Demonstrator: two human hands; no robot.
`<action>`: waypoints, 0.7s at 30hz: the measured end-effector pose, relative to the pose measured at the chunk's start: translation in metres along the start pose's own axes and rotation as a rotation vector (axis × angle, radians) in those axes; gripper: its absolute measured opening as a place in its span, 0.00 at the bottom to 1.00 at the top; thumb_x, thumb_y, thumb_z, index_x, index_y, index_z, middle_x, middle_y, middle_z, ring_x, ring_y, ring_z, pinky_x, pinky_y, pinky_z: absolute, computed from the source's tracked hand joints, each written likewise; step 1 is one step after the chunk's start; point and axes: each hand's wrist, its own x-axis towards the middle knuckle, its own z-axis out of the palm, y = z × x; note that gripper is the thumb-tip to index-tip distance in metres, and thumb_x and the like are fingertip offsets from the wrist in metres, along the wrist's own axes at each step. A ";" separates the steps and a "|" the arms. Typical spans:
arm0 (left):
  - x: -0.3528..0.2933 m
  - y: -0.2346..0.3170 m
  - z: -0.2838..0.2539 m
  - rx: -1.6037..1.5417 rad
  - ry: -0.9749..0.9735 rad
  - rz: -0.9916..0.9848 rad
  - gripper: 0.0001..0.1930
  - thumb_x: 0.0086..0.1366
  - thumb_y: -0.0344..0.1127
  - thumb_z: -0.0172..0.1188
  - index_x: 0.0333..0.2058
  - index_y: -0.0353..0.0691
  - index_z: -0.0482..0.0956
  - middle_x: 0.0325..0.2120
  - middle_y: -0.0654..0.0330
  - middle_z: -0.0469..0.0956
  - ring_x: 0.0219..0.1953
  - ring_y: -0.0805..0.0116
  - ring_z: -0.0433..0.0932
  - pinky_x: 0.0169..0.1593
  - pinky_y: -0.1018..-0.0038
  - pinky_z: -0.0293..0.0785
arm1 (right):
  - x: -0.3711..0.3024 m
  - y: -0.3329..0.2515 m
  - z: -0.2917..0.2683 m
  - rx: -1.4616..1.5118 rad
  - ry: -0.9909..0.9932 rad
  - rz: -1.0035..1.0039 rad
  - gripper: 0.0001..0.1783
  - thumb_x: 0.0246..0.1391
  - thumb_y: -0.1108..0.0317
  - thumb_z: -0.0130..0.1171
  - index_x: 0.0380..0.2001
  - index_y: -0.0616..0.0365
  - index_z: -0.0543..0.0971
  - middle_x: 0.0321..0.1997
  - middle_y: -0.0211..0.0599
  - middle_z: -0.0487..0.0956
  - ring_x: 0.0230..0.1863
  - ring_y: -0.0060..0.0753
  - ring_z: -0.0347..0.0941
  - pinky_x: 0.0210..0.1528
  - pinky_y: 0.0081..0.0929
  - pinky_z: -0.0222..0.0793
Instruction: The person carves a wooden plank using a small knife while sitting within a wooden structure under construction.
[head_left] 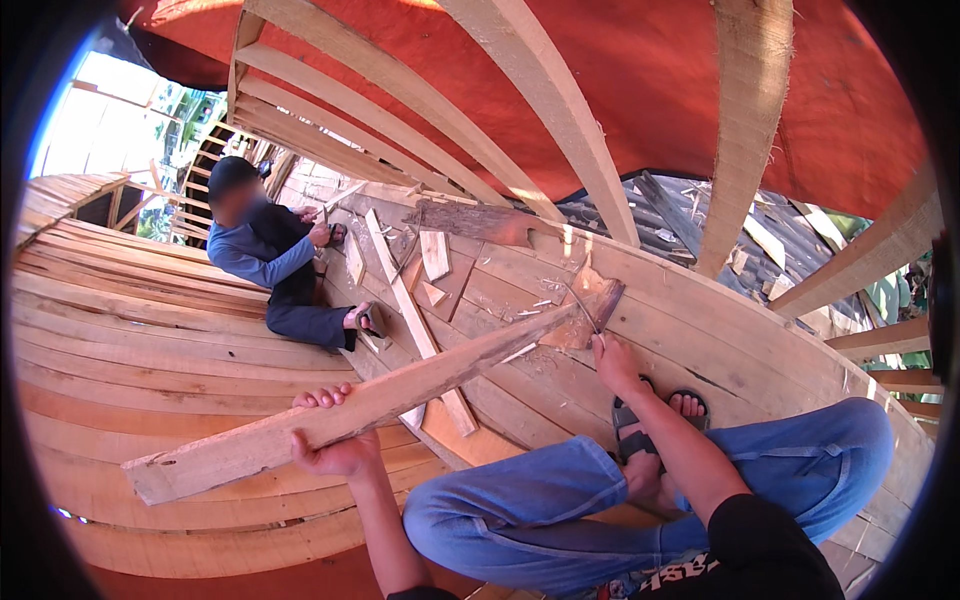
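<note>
A long wooden plank (pixel 425 385) slants across the view, its near end raised at the left. My left hand (pixel 340 445) is closed around it, with the thumb on the near edge and fingers over the far edge. At its other end the plank rests against a short wood block (pixel 597 305) on the boards. My right hand (pixel 615 362) is closed on a thin, dark, rod-like tool (pixel 583 308) beside that end. The fist hides the tool's grip, and its kind cannot be made out.
A co-worker (pixel 265 240) squats at the left, hands on a piece of wood. A narrow board (pixel 420 325), offcuts (pixel 435 255) and shavings lie on the plank floor (pixel 700 345). Curved wooden ribs (pixel 745 130) rise along the far side before a red tarp (pixel 640 90).
</note>
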 end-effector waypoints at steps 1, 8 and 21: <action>0.001 0.001 0.000 0.004 -0.018 0.000 0.20 0.56 0.54 0.51 0.34 0.42 0.64 0.27 0.59 0.66 0.33 0.65 0.65 0.47 0.64 0.64 | 0.001 0.003 -0.003 -0.041 -0.016 -0.039 0.20 0.65 0.56 0.44 0.35 0.66 0.72 0.26 0.62 0.77 0.31 0.65 0.75 0.34 0.56 0.69; 0.000 0.003 -0.010 -0.007 0.039 0.005 0.20 0.56 0.54 0.51 0.34 0.42 0.64 0.27 0.60 0.66 0.33 0.65 0.66 0.47 0.64 0.64 | -0.040 -0.100 -0.008 0.137 -0.216 -0.146 0.18 0.64 0.58 0.47 0.33 0.65 0.69 0.23 0.62 0.76 0.29 0.67 0.74 0.31 0.55 0.68; -0.001 0.003 -0.009 -0.019 0.009 0.001 0.20 0.57 0.53 0.51 0.34 0.42 0.65 0.27 0.59 0.67 0.34 0.64 0.67 0.48 0.64 0.64 | -0.064 -0.143 -0.007 0.159 -0.262 -0.336 0.20 0.64 0.56 0.46 0.35 0.67 0.69 0.23 0.60 0.77 0.26 0.63 0.76 0.27 0.53 0.70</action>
